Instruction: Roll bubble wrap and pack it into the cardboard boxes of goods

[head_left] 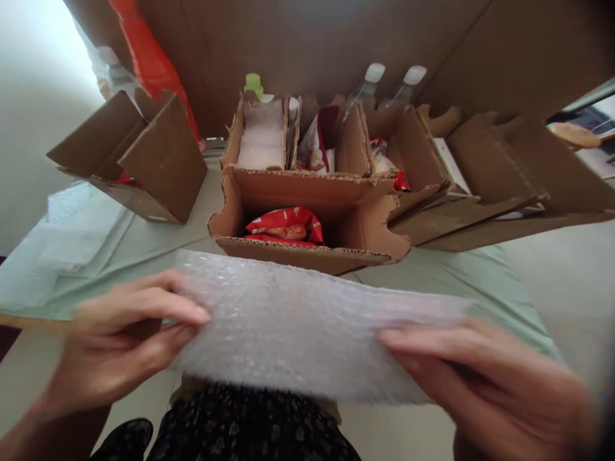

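Observation:
A strip of clear bubble wrap (288, 326) is stretched level between my hands, in front of the table edge. My left hand (129, 333) pinches its left end between thumb and fingers. At the other end, my right hand (485, 371) grips it, thumb on top and slightly blurred. Just beyond the wrap stands an open cardboard box (307, 256) with a red snack packet (286, 227) inside.
Behind are more cardboard boxes (353, 144); one holds bubble wrap (262, 134), others hold packets. Two white-capped bottles (375, 72) stand at the back. To the left are another box (161, 160), an orange object (148, 57) and stacked bubble-wrap sheets (81, 224).

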A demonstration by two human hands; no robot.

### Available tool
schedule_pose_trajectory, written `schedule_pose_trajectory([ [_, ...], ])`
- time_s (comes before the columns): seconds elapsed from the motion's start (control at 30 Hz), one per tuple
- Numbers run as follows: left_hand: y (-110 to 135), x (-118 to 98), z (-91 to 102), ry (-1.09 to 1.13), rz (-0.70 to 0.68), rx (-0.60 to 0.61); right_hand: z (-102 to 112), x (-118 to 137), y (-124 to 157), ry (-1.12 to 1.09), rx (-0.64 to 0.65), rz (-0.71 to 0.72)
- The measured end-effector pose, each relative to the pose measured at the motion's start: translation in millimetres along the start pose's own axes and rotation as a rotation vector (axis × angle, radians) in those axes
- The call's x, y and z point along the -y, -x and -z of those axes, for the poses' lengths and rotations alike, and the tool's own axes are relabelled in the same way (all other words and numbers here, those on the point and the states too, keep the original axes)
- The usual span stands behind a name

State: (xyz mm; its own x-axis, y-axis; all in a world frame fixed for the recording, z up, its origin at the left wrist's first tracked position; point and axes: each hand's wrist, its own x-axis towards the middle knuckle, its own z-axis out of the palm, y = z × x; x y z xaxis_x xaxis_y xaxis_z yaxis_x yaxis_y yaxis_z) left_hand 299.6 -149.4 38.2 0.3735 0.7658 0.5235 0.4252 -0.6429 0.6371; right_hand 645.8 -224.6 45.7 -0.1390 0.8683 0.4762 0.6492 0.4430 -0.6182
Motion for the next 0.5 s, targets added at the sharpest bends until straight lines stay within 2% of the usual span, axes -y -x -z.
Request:
schedule_pose_trajectory([
  [0.07, 23, 12, -17.7, 0.070, 0.163, 0.137, -25, -12, 23, -0.042, 0.061, -0.122],
  [0.17, 57, 31, -48.8, 0.064, 0.427, 0.235, -69, -32, 57, -0.107, 0.096, -0.366],
  [0.23, 73, 42, -63.4, 0.027, 0.477, 0.249, -91, -37, 78, -0.173, 0.121, -0.534],
  [0.33, 76, 57, -74.8, -0.051, 0.352, 0.223, -106, -28, 102, -0.343, 0.126, -0.721],
  [0.43, 61, 71, -84.6, -0.193, 0.186, 0.259, -112, -5, 120, -0.573, 0.172, -0.834],
  [0.5, 54, 77, -92.5, -0.308, 0.123, 0.291, -120, 13, 130, -0.722, 0.214, -0.888],
])
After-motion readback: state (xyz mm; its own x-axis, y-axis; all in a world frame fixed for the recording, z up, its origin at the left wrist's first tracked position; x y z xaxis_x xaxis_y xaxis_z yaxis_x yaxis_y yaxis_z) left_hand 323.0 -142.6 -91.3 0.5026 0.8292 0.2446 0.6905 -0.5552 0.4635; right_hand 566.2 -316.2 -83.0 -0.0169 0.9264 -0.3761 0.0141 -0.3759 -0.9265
